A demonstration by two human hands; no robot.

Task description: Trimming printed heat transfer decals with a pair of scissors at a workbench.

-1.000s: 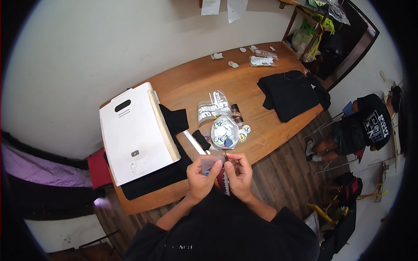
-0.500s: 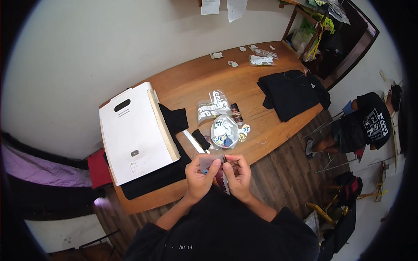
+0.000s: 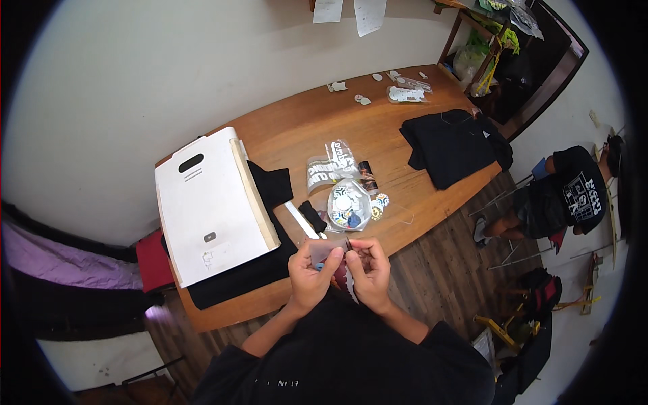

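Held up in front of my chest, at the table's near edge, is a small translucent film with a dark red and blue print [image 3: 342,275]. My left hand [image 3: 309,277] pinches its left side between thumb and fingers. On the other side my right hand [image 3: 372,275] grips the film's upper right part, thumb on top, the two thumbs close together. Just beyond the hands stands a clear bowl [image 3: 365,219] of round printed pieces, with several more pieces [image 3: 380,204] beside it. A black rolled cloth [image 3: 312,216] and a white strip [image 3: 299,217] lie to its left.
A big white board [image 3: 216,216] rests on black fabric [image 3: 273,183] at left. Behind the bowl are clear film with white lettering [image 3: 331,169] and a dark bottle [image 3: 367,177]. Folded black garments [image 3: 449,145] lie at right. Another person [image 3: 574,189] stands by the right wall.
Both hands keep their grip in nearly the same spot. The printed film's lower edge has tilted slightly between them.
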